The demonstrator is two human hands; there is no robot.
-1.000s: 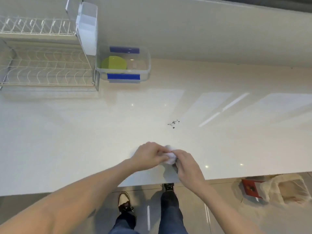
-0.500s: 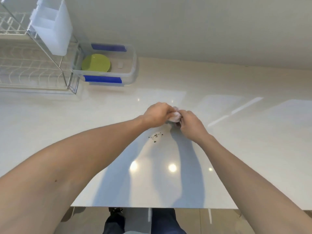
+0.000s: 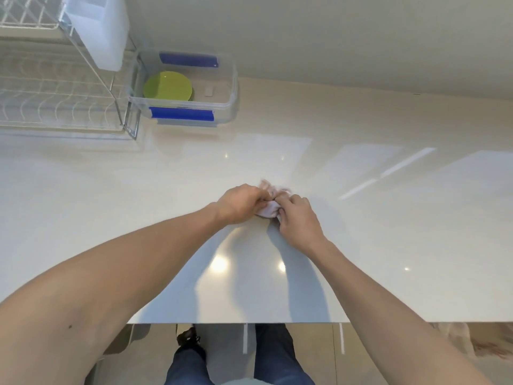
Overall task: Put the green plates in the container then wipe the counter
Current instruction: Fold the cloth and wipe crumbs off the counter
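Observation:
A green plate point(image 3: 167, 86) lies inside the clear plastic container point(image 3: 227, 79) with blue clips, at the back left of the pale counter point(image 3: 388, 218). In the middle of the counter a small white cloth point(image 3: 269, 208) is bunched up, pressed down on the surface. My left hand point(image 3: 240, 203) grips its left side and my right hand point(image 3: 298, 218) grips its right side, fingers curled over it. The dark crumbs are hidden under the hands or cloth.
A wire dish rack point(image 3: 61, 87) with a white cutlery holder point(image 3: 100, 26) stands at the back left beside the container. The wall runs along the back. The counter's front edge point(image 3: 249, 323) is near my legs, with floor below.
Both hands carried the cloth from the front edge forward over the dark crumbs, which no longer show. The view has moved closer to the counter.

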